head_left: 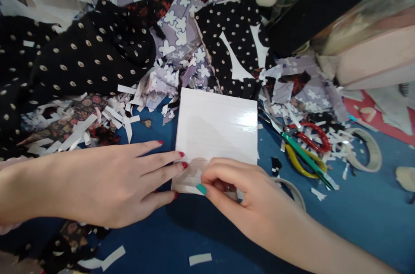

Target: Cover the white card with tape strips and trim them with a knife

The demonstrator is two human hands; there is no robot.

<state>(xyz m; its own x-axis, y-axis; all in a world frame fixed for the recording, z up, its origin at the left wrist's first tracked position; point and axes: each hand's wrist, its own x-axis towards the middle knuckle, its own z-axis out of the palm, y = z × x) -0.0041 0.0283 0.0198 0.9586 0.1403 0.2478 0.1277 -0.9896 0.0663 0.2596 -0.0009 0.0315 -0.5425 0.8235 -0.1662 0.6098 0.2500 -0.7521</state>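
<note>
A glossy white square card [216, 127] lies on the blue table surface [356, 213]. My left hand [106, 187] rests flat beside it, fingers stretched out, fingertips pressing the card's near left edge. My right hand [246, 192] is curled at the card's near edge, thumb and fingers pinched on a strip of clear tape [196, 170] stuck over that edge. A roll of tape [295, 192] peeks out just behind my right hand.
Scissors [304, 148] with red, green and yellow handles lie right of the card. Black dotted fabric [94, 58], lilac flowered fabric [177, 27] and several white paper strips [78, 131] crowd the back and left. Another tape ring [369, 153] and pink boxes [372, 58] sit at right.
</note>
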